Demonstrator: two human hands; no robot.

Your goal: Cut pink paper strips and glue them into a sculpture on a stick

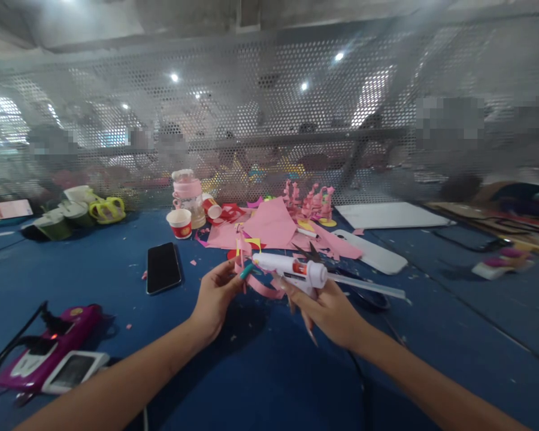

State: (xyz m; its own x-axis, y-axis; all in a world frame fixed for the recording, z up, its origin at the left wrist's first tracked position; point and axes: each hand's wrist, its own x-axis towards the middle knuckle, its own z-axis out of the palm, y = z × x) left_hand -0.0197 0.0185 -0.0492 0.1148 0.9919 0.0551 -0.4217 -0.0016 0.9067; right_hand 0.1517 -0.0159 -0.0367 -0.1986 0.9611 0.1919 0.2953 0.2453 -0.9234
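My left hand (214, 296) pinches a pink paper strip (265, 289) that curls away to the right below the fingers. In my right hand (330, 311) is a white hot glue gun (282, 265), its fingers wrapped round the handle. The gun's nozzle points left and meets the pink paper near my left fingertips; whether it touches cannot be made out. A clear glue stick (368, 285) juts from the gun's back end. Dark scissors (314, 254) lie behind the gun, partly covered by it. Pink paper sheets (269, 224) are heaped just beyond both hands.
A black phone (163, 267) lies left of my hands. Nearer is a purple power strip (63, 338) with plugs and cables. Paper cups (180, 224) and a pink-topped jar (188, 194) stand behind. Curled pink paper pieces (312, 202) stand before a perforated metal screen (269, 108).
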